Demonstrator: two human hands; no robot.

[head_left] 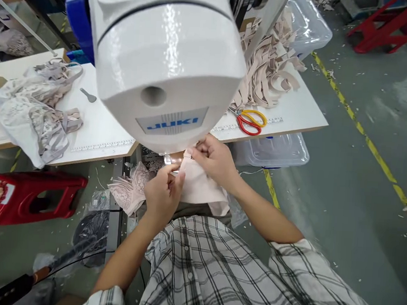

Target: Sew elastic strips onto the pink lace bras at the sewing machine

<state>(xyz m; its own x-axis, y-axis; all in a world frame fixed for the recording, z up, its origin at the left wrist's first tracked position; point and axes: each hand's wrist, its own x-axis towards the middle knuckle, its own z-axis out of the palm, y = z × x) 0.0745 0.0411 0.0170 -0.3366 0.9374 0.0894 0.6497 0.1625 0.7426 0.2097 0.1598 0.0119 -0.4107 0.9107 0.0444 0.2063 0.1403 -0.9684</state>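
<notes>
Under the head of a white JUKI sewing machine [166, 86], my two hands work close together on a pale pink bra [201, 189]. My left hand [165, 187] pinches the bra's edge between thumb and fingers. Opposite it, my right hand [213, 160] is closed on the same edge, near a small folded end. A plain panel of the bra hangs below my right hand over my lap. To the left of my left hand hangs a pink lace cup [132, 187]. The machine head hides the needle area.
Red-and-yellow thread snips [250, 121] lie on the white table [305, 115] by a pile of beige straps [263, 73]. Lace garments [40, 110] are heaped on the left. Clear plastic bins [276, 150] stand at the right, a red stool [31, 197] at lower left.
</notes>
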